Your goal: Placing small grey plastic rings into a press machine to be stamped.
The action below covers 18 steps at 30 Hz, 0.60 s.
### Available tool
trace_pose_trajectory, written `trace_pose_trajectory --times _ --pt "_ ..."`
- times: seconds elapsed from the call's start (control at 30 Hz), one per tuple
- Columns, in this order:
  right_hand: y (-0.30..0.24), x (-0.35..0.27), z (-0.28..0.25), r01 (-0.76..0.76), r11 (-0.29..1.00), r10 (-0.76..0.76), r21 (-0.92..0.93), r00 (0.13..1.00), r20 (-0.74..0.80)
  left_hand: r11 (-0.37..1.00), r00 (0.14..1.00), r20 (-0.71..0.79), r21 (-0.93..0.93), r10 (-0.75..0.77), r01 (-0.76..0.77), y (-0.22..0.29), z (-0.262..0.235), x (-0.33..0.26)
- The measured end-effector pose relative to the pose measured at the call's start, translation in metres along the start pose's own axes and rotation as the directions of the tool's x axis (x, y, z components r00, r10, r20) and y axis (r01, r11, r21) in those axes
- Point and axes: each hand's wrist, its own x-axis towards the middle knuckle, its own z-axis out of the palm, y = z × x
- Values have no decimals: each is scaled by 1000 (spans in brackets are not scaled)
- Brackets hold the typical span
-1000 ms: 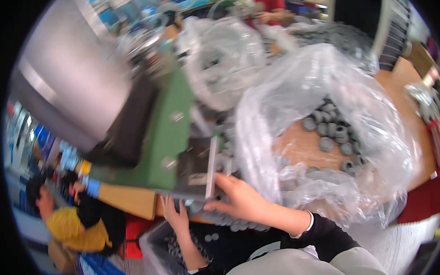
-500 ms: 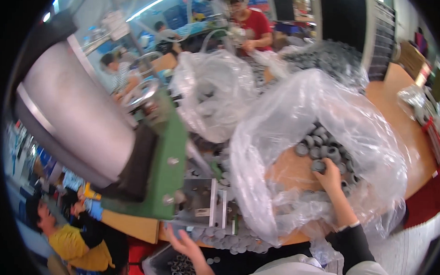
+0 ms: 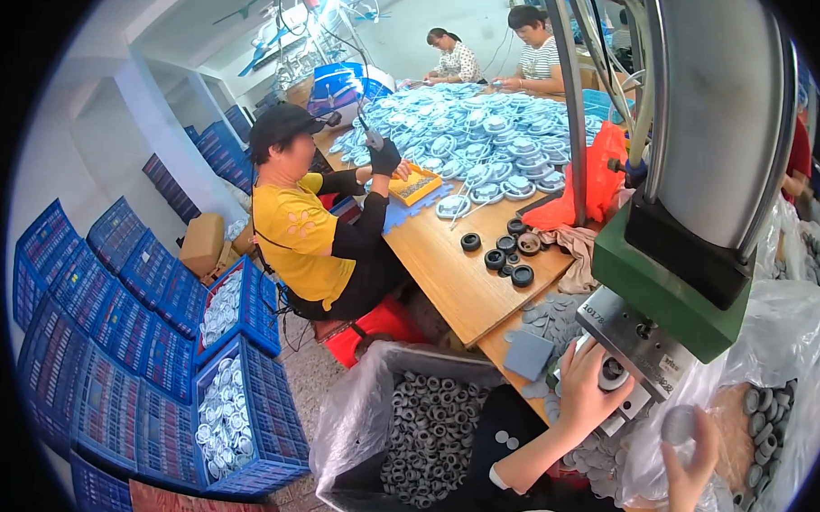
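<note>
My left hand (image 3: 588,389) reaches under the metal head (image 3: 637,336) of a press, its fingers curled round a round grey part (image 3: 613,375) with a dark centre. That part sits low in the press, half covered by the fingers. To the right, my right hand (image 3: 691,473) pinches a round grey cap (image 3: 679,425) between thumb and fingers, in front of a clear plastic bag (image 3: 791,328). More grey caps (image 3: 765,431) lie inside that bag. Flat grey discs (image 3: 552,317) are heaped on the table beside the press.
The press's green block (image 3: 671,283) and big cylinder (image 3: 722,113) rise over my hands. A plastic-lined bin (image 3: 341,425) of grey rings stands below the table at left. A co-worker in yellow (image 3: 298,239) sits beyond it. Black round parts (image 3: 495,258) lie on the wooden table (image 3: 454,289).
The view has swung left, bringing the bin and co-worker in yellow nearer the middle. My right hand has lifted a cap from the bag. My left hand has moved into the press.
</note>
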Motion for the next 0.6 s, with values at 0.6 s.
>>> trace_pose_trajectory --times 0.6 --pt "-64 71 92 77 995 -81 63 995 63 917 986 -4 367 -166 156 -128 -58 -33"
